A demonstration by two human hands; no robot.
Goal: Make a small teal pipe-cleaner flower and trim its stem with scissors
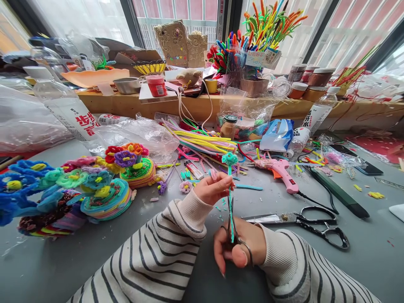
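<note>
My left hand [212, 189] is closed in a pinch on the stem of a teal pipe-cleaner flower [229, 159], held upright over the table. The flower's long teal stem hangs down past my fingers. Below, my right hand [244, 242] is wrapped round the loop handles of a small pair of scissors [229, 229]. Their blades point up along the stem; whether they touch it I cannot tell. Teal fluff bits lie on the table beside the blades. A pink pipe-cleaner piece [213, 174] shows by my left fingertips.
Large black-handled scissors [293, 217] lie right of my right hand. Behind them is a pink glue gun [282, 170] with a cord. Loose pipe cleaners [202, 141] are piled ahead. Finished pipe-cleaner flower pots [107, 200] stand at the left. Water bottles [67, 111] flank the table under a crowded ledge.
</note>
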